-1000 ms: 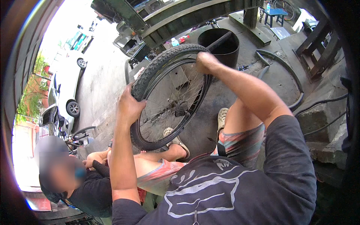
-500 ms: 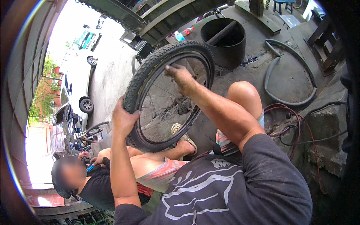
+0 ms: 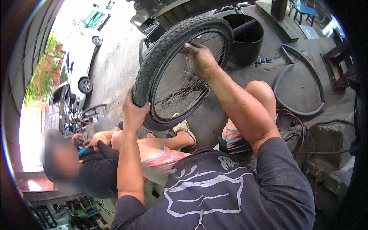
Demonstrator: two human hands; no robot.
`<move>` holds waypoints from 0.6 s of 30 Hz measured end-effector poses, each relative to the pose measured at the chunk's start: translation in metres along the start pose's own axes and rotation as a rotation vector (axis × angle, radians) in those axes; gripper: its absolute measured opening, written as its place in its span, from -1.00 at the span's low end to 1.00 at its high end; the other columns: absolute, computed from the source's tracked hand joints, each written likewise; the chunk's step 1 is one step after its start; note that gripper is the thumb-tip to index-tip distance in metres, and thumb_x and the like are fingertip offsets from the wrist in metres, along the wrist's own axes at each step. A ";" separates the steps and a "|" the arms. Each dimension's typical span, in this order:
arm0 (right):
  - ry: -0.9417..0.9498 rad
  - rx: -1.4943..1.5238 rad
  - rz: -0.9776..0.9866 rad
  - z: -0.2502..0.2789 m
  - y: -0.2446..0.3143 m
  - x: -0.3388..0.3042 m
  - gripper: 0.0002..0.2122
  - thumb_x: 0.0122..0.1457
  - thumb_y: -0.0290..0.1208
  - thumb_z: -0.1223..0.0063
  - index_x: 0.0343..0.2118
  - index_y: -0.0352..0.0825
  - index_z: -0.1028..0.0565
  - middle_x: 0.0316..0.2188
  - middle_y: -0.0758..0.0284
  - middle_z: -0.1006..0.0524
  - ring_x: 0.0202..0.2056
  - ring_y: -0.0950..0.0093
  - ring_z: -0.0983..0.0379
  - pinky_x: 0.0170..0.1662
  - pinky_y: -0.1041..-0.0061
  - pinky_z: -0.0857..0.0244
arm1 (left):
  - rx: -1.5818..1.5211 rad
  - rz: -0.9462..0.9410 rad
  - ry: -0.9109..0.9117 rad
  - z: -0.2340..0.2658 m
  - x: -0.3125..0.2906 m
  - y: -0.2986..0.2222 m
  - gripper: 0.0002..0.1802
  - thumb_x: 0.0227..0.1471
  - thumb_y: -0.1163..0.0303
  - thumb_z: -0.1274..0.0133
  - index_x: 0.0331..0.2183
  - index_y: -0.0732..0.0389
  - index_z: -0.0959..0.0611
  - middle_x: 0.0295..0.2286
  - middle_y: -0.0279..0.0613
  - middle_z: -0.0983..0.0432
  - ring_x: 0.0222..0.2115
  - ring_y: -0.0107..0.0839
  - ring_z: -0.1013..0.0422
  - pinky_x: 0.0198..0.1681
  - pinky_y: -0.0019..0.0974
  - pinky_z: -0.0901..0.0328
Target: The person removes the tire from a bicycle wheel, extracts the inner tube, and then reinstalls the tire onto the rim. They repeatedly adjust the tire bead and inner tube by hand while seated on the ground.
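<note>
Left hand (image 3: 135, 112) grips the bicycle wheel (image 3: 152, 63) at its left lower side, thumb on the near face, fingers wrapped behind the knobby tread. Right hand (image 3: 200, 61) is in front of the spokes, fingers partly curled, fingertips at the upper-left inner rim; can't tell if it's pinching or just touching. Wheel is tilted, out in front of the person's knees, over the floor; contact with the ground unclear. Cassette (image 3: 201, 85) sits at the hub, below the right hand. Beige clog (image 3: 184, 130) just below the wheel. Dark round drum (image 3: 245, 38) behind the wheel, to the right. Loop of grey tube (image 3: 320, 88) on the floor at right. Co-worker (image 3: 92, 168) in a dark top at left, white car (image 3: 74, 73) beyond.
</note>
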State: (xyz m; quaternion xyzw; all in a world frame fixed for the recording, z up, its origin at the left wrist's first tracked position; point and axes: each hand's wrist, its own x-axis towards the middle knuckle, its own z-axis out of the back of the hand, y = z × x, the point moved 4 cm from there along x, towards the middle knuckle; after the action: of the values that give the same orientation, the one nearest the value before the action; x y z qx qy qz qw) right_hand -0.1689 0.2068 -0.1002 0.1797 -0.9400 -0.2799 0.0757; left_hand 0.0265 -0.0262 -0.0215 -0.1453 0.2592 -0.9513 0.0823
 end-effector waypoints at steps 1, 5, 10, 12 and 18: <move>0.003 0.017 0.014 -0.002 0.001 -0.001 -0.67 0.47 -0.45 -0.03 0.18 -0.52 -0.51 0.11 0.19 -0.63 0.15 0.32 -0.51 0.33 0.27 -0.25 | 0.027 -0.004 0.003 0.000 -0.004 -0.002 -0.14 -0.13 0.45 -0.38 0.23 0.43 -0.49 -0.01 0.23 -0.64 0.02 0.01 -0.60 0.16 -0.07 -0.42; 0.031 0.037 0.015 -0.004 -0.005 0.001 -0.69 0.48 -0.51 0.01 0.19 -0.56 -0.47 0.15 0.13 -0.58 0.19 0.28 -0.47 0.39 0.29 -0.22 | -0.055 0.024 -0.059 -0.007 -0.028 0.023 -0.15 -0.15 0.42 -0.44 0.19 0.42 -0.52 -0.03 0.20 -0.66 -0.02 -0.06 -0.61 0.13 -0.11 -0.44; 0.087 0.099 -0.018 -0.004 -0.016 0.003 -0.68 0.48 -0.49 0.01 0.19 -0.56 -0.47 0.17 0.14 -0.57 0.23 0.28 -0.44 0.40 0.28 -0.19 | -0.033 0.160 -0.050 -0.004 -0.033 0.039 -0.22 -0.18 0.36 -0.53 0.08 0.42 -0.61 -0.14 0.13 -0.70 -0.12 -0.10 -0.64 0.05 -0.12 -0.47; 0.135 0.112 0.001 -0.007 -0.014 0.001 -0.67 0.48 -0.47 0.00 0.19 -0.55 -0.47 0.17 0.15 -0.57 0.23 0.29 -0.43 0.39 0.26 -0.18 | 0.001 0.101 -0.085 -0.003 -0.036 0.042 -0.27 -0.16 0.36 -0.53 0.04 0.41 -0.62 -0.18 0.12 -0.71 -0.17 -0.10 -0.65 -0.01 -0.12 -0.49; 0.065 0.071 -0.073 -0.010 -0.018 -0.003 -0.67 0.47 -0.45 -0.03 0.20 -0.48 -0.48 0.17 0.19 -0.57 0.21 0.29 -0.44 0.33 0.25 -0.21 | -0.035 0.167 -0.192 -0.007 -0.044 0.036 -0.37 -0.13 0.35 -0.53 -0.03 0.36 -0.65 -0.26 0.09 -0.72 -0.26 -0.07 -0.66 -0.10 -0.09 -0.49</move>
State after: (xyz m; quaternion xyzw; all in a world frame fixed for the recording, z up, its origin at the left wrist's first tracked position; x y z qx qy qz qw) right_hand -0.1580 0.1886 -0.1019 0.2254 -0.9393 -0.2429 0.0894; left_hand 0.0690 -0.0439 -0.0561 -0.2151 0.2779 -0.9181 0.1832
